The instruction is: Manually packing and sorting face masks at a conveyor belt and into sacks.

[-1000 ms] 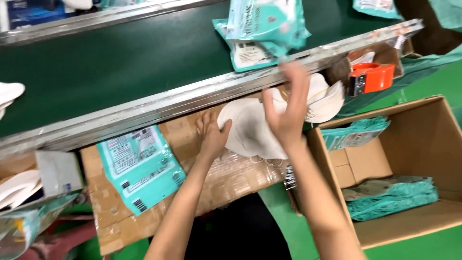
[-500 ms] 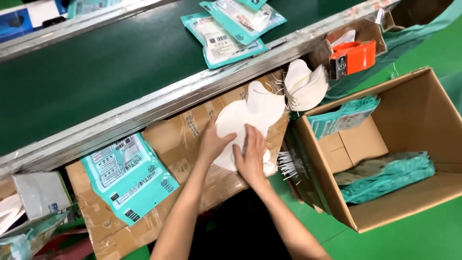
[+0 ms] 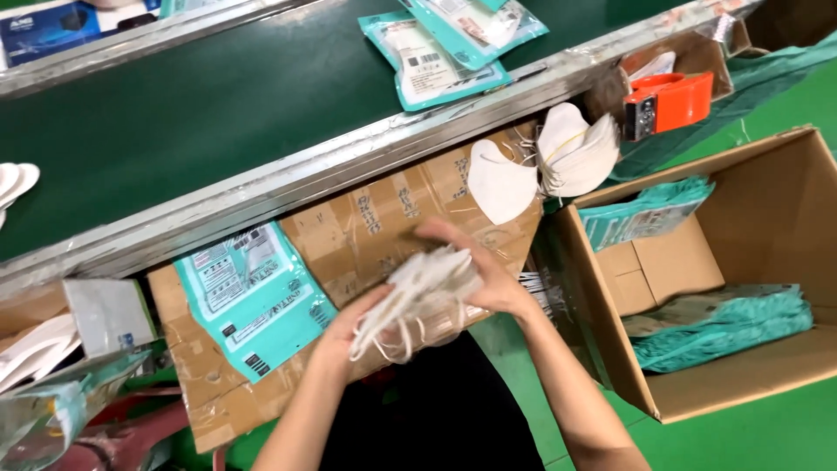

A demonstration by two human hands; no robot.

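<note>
A small stack of white masks (image 3: 425, 292) is gripped between both hands, fingers curled tight around it, loose ear loops dangling underneath. The left hand (image 3: 353, 323) is cupped under the lower end of the stack, and the right hand (image 3: 484, 270) is wrapped over the top edge. It's all a bit blurry, so the exact number of masks can't be told.

The stack is held just above a taped-up cardboard sheet (image 3: 366, 235) used as a work surface. A teal packet (image 3: 253, 296) is lying flat on the sheet, just left of the hands. Further up the sheet, a single white mask (image 3: 501, 183) is laid out, with a pile of masks (image 3: 575, 153) right beside it. An orange tape dispenser (image 3: 667, 103) is parked past that pile.

An open cardboard box (image 3: 785, 384) sits off to the right, with bundles of teal packets (image 3: 724, 327) stacked inside. A dark green conveyor belt (image 3: 174, 122) runs along the top, with more teal packets (image 3: 445, 48) lying on it.
</note>
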